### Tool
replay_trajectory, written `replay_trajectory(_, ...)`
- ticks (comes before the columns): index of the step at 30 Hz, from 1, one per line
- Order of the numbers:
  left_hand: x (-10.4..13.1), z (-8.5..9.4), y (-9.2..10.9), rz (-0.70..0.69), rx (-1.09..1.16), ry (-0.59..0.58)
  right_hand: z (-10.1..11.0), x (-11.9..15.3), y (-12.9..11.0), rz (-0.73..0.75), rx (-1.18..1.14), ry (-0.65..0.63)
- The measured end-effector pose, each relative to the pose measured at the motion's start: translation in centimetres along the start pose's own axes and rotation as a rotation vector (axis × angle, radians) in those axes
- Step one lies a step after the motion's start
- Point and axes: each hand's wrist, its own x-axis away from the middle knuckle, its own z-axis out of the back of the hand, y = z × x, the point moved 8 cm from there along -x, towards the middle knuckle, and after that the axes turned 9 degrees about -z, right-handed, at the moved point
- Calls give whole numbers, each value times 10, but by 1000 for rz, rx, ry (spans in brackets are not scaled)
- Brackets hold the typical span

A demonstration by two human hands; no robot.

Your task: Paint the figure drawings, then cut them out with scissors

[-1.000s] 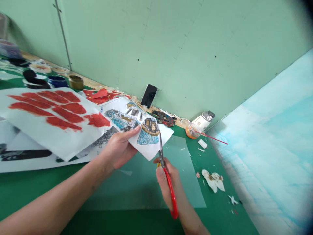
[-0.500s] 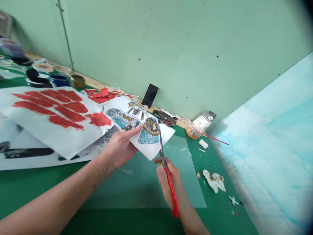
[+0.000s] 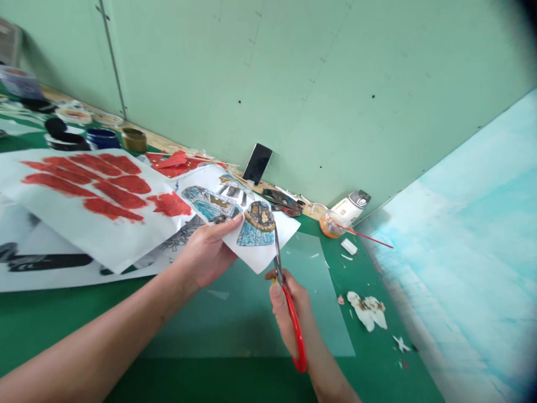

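Observation:
My left hand (image 3: 212, 249) grips the lower edge of a white sheet with painted drawings (image 3: 257, 254), its thumb on top between a long blue figure and a blue and gold bell-like shape. In my right hand (image 3: 293, 310) are red-handled scissors (image 3: 297, 330), fingers wrapped round the handles. The metal blades point up and lie against the sheet, just right of the bell-like drawing. How far the blades are parted is too small to tell. Both hands are above a translucent mat (image 3: 251, 330) on the green table (image 3: 235, 383).
Sheets with red painted patches (image 3: 121, 190) lie at the left, with paint jars (image 3: 134, 139) behind. A phone (image 3: 257, 163) leans on the wall. At the right are an orange-bottomed cup (image 3: 329, 225) with a red stick, a white eraser-like block (image 3: 348, 246) and a stained crumpled tissue (image 3: 367, 311).

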Motion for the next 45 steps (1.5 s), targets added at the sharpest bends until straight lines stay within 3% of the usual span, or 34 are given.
replay_trajectory(11, 0, -1, 2, -23, 20, 22, 2, 0, -5, 54, 58, 12)
replay_trajectory(45, 3, -5, 4, -23, 46, -8, 3, 1, 2, 13, -5, 22)
